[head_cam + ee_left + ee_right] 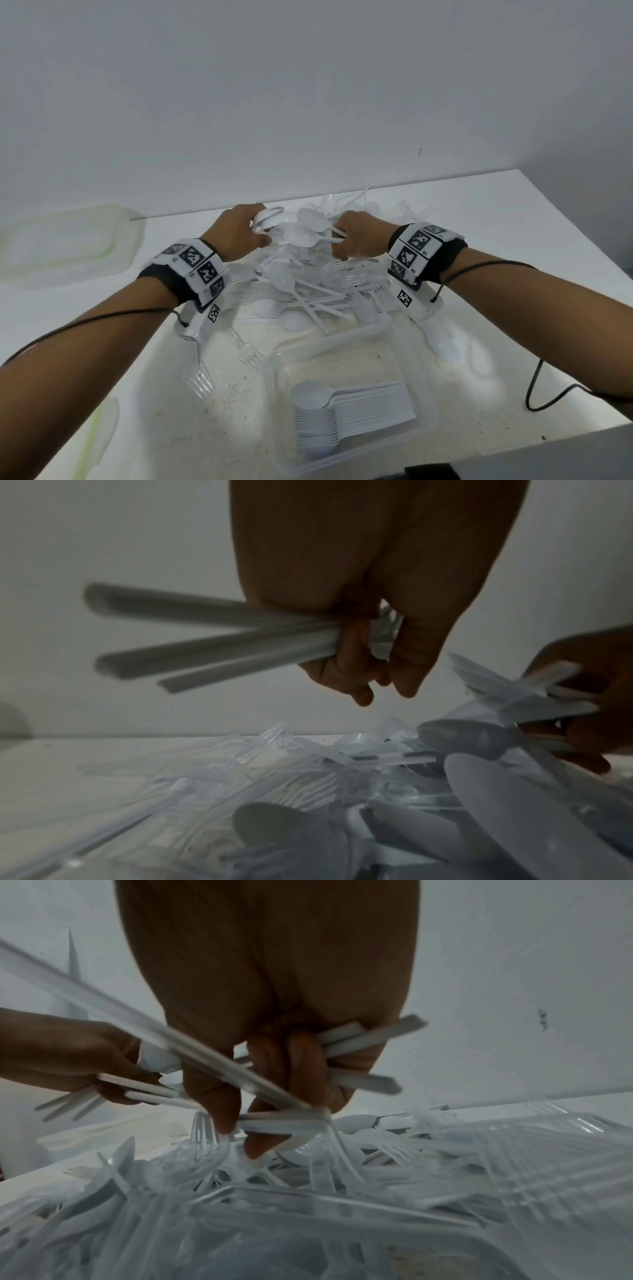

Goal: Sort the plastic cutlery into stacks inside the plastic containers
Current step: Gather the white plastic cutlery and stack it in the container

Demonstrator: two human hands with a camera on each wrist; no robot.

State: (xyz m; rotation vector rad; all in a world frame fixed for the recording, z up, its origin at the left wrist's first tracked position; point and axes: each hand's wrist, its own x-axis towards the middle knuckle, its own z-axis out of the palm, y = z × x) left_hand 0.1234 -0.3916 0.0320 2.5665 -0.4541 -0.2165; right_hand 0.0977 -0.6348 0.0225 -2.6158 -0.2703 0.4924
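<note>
Gripping white spoons (305, 228) above the pile, both hands (239, 229) closed, open container (428, 407) at table (496, 212) front edge.

White table (513, 240), bearing a heap of cutlery (308, 281) at centre frame, a clear container (424, 431) holding stacked spoons (352, 411) at lower centre, loose clear forks (205, 373) lower left, and a lid (65, 240) at left.

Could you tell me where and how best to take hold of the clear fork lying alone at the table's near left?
Grip the clear fork by its handle, the far end, pinching the narrow sides from above. It lies flat on the table with prongs toward the person; the slim straight handle probably offers more purchase than the flared prongs.
</note>
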